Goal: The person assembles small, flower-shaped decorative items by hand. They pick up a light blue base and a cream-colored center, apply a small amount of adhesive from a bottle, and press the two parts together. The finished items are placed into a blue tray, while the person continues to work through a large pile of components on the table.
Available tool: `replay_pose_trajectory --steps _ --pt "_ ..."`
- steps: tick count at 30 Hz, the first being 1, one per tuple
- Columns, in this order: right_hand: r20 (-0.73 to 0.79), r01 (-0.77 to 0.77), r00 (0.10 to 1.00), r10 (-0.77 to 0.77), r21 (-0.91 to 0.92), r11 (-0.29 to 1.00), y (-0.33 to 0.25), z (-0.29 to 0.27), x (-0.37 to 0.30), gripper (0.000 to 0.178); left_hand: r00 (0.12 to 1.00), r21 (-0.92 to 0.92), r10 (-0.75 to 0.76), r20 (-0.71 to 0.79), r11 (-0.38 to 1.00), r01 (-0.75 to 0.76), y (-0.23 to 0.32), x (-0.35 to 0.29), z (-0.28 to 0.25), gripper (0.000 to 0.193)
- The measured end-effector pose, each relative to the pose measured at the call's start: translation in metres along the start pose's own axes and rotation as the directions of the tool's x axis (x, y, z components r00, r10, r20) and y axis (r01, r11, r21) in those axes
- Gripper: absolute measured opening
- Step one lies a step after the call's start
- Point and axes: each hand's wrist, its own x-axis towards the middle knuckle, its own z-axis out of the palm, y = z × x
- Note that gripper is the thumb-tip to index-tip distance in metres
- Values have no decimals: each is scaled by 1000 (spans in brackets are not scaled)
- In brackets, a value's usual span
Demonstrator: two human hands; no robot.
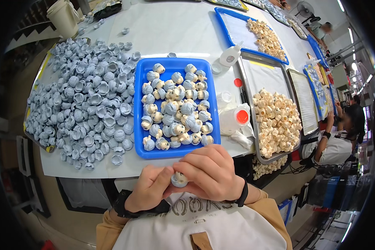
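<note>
Close to my body, both hands meet around one small doll head (179, 179) with a cream face part and a light blue hair cap. My left hand (151, 186) pinches it with thumb and fingers from the left. Fingers of my right hand (210, 173) wrap over it from the right and cover part of it. Just beyond my hands lies a blue tray (140, 137) holding many similar doll heads (187, 108), some with hair up and some with faces showing. The tray stands on the white table (171, 25).
Blue hair caps (91, 100) form a wide pile at left. At right, a metal tray (275, 68) holds cream head parts (277, 121). Between are a white squeeze bottle (230, 55), a red-topped container (242, 117) and crumpled tissue (241, 139). Another person (341, 137) sits farther right.
</note>
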Motion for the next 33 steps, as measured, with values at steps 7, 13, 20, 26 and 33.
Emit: replay_pose_trajectory --steps 7,13,20,26,33 --pt "49 -201 976 211 -167 965 22 -2 22 37 437 -173 191 -879 726 -665 9 12 1 23" --pt "-38 -333 940 338 -308 891 23 2 37 55 957 356 159 -243 932 -64 8 -7 -5 26" --pt "-114 -473 880 462 -99 876 6 -77 -9 43 815 776 510 -273 618 -127 -8 4 -1 24" --pt "-257 -755 606 753 -482 444 88 -168 -60 24 808 786 522 -272 605 -127 -8 5 3 20" --pt "-160 -687 520 839 -662 300 105 -168 -77 31 887 727 384 -259 682 -83 0 -18 7 21"
